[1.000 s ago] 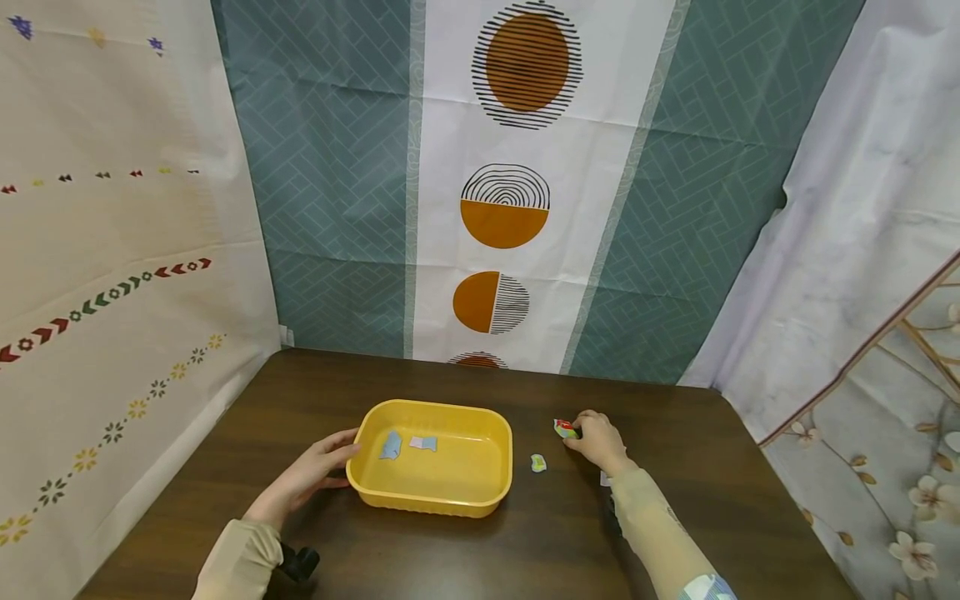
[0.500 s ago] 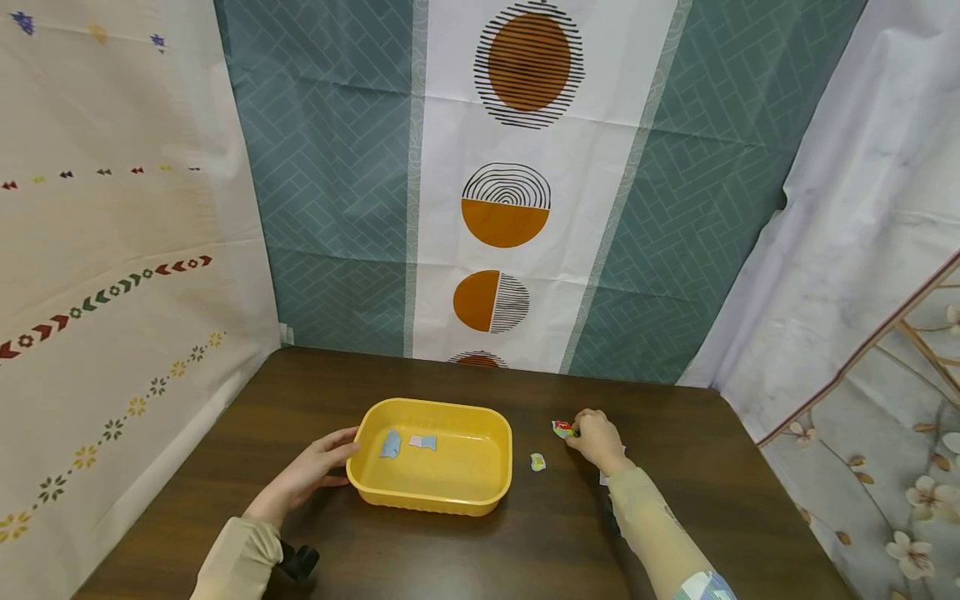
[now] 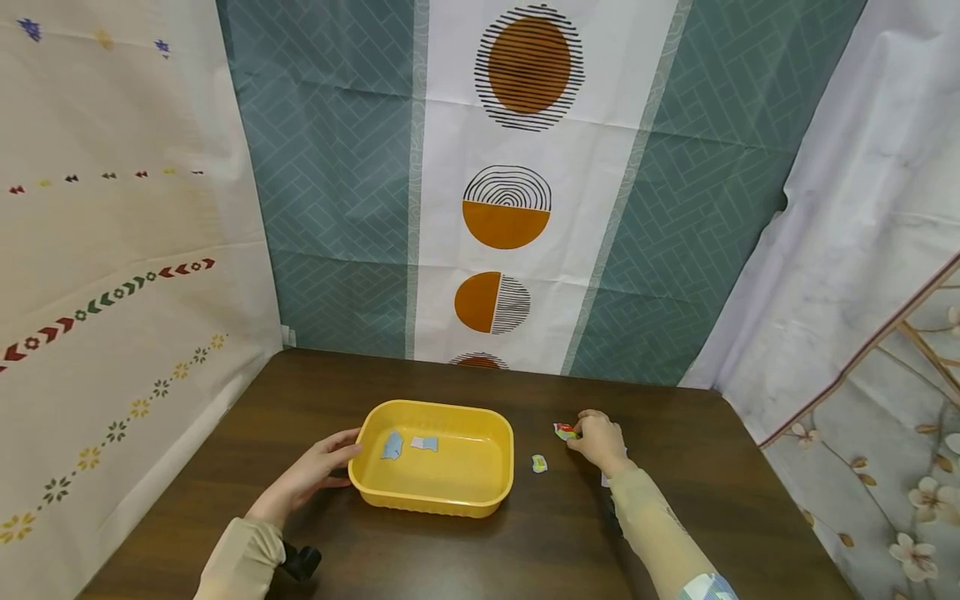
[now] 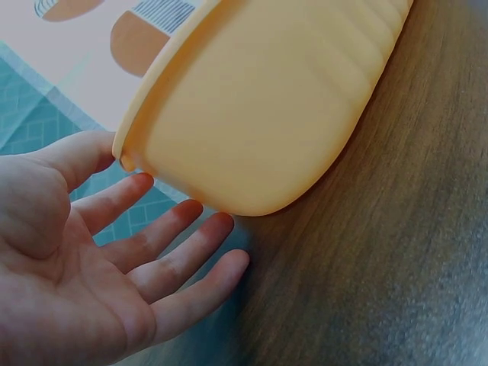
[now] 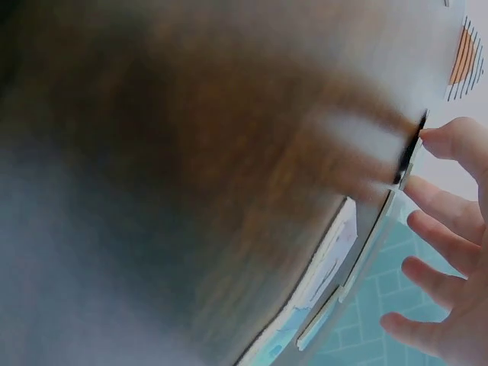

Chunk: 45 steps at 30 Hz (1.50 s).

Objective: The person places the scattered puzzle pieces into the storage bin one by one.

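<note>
A yellow plastic basket stands left of the middle of the table, with two small light-blue and pinkish puzzle pieces inside. At its left end my left hand touches the rim with the thumb, its fingers extended along the outer wall in the left wrist view. To the right of the basket, my right hand pinches a red and green puzzle piece at table level between thumb and index finger. The other right fingers are loosely spread. Between hand and basket lies a small yellow-green piece.
A pale flat piece is mostly hidden behind the right wrist; thick-edged pieces lie close by in the right wrist view. Patterned curtains stand behind the dark wooden table and at both sides.
The red and green piece has shifted very slightly at the right fingertips. Otherwise both hands and the basket stay in place; the whole view sways a little.
</note>
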### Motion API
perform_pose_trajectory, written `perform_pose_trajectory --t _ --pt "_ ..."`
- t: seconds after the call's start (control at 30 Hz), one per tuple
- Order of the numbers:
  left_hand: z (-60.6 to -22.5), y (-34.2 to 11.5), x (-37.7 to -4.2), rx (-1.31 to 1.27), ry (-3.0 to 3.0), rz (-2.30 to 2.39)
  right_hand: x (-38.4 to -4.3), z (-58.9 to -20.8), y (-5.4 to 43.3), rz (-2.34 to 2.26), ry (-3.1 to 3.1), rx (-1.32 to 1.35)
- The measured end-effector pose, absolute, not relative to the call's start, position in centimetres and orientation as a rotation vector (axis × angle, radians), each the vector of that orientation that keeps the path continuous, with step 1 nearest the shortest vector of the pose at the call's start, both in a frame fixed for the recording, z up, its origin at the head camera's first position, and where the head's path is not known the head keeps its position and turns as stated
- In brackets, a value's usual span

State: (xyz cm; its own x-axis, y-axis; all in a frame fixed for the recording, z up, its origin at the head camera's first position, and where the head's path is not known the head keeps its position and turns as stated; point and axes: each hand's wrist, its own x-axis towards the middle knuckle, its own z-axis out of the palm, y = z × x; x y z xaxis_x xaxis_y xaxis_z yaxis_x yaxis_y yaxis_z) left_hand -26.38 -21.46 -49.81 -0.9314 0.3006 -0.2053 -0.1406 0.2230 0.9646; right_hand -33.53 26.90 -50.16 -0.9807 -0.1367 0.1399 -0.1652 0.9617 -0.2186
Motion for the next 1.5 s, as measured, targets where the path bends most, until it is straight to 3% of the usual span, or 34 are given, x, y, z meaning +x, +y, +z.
perform_pose_trajectory --t 0.83,1.5 --pt "-49.7 -21.4 -26.2 0.148 2.18 1.755 -33.4 -44.7 25.4 0.368 -2.881 0.281" --pt "-49.7 -21.2 -26.1 0.115 2.194 1.781 -33.0 -40.7 16.7 0.311 -2.807 0.553"
